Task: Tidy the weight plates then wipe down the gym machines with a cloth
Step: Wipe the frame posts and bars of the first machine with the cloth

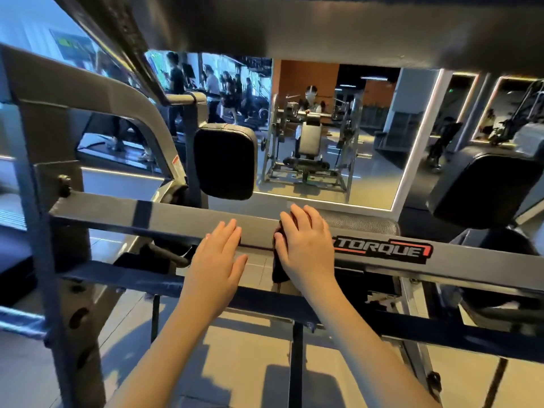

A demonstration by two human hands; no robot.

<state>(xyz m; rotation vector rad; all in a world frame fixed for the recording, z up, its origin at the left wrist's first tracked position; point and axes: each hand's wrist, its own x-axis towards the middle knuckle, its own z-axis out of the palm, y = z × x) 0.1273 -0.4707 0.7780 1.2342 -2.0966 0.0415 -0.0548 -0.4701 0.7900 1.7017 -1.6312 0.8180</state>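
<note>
A grey horizontal machine bar (176, 219) with a TORQUE label (382, 250) crosses the view in front of me. My right hand (306, 245) lies flat over a dark cloth (279, 269) and presses it onto the bar; the cloth's end hangs below the bar. My left hand (219, 257) rests on the same bar with straight fingers, a little to the left of the cloth, holding nothing. No weight plates are in sight.
Two black pads (225, 160) (482, 187) stand behind the bar, left and right. A grey frame upright (38, 231) rises at left and a beam (323, 25) passes overhead. A wall mirror (309, 128) ahead reflects machines and people. The tiled floor (250, 363) lies below.
</note>
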